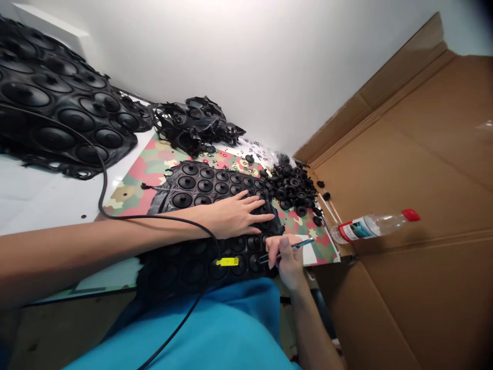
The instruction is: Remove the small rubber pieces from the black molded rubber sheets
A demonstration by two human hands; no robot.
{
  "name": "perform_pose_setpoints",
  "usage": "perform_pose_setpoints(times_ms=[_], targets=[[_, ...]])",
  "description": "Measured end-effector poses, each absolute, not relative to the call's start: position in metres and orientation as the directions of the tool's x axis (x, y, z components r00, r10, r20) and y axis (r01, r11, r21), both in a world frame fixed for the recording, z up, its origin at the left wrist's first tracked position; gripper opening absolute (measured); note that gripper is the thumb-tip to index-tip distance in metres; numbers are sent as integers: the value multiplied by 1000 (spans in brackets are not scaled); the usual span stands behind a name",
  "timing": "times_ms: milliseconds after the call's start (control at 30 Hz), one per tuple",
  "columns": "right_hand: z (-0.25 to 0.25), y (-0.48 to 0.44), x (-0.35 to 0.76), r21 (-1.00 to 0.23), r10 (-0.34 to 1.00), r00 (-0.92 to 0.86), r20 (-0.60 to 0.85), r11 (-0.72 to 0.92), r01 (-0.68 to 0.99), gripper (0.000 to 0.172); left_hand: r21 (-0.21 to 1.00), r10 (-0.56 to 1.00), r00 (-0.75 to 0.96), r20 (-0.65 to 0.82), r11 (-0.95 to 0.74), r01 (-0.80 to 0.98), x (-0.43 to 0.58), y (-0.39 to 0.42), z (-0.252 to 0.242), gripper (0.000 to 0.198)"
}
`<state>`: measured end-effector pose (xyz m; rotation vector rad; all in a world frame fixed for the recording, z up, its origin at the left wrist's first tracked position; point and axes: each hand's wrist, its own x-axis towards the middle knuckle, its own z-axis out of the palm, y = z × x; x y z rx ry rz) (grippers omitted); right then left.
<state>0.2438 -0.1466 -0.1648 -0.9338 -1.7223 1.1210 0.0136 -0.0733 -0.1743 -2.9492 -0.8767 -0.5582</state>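
A black rubber sheet [206,186] moulded with rows of round discs lies in front of me and hangs over the table's near edge. My left hand [242,213] rests flat on it, fingers spread. At the sheet's lower right corner, my right hand [287,257] grips a pair of slim metallic tweezers [304,243]. Their tips point left and reach a disc by the corner; whether they pinch it I cannot tell. A black cable with a yellow tag [228,262] crosses over my left forearm and the sheet.
Loose black rubber parts [295,185] are heaped right of the sheet. Torn black scrap [192,123] lies behind it. More disc sheets [54,103] are stacked at the left. A plastic bottle [372,227] with a red cap lies against cardboard [416,169] on the right. Camouflage-patterned covering [129,192] lies underneath.
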Motion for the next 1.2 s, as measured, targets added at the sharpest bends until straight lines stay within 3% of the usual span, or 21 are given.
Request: perform_pose_setpoints(times_ms=[300, 433, 800, 1200], targets=[[-169, -136, 243, -937, 884, -363, 296, 343, 72, 81, 20, 560, 785, 263, -817, 576, 11, -63, -170, 64], [-168, -136, 246, -943, 877, -403, 261, 321, 89, 79, 5, 559, 772, 304, -811, 585, 12, -62, -173, 63], [-177, -139, 240, -919, 865, -316, 391, 387, -78, 75, -30, 552, 762, 339, -803, 595, 14, -65, -176, 59], [-177, -140, 242, -930, 875, -337, 348, 368, -6, 72, -22, 532, 785, 316, -823, 567, 12, -64, -175, 60]])
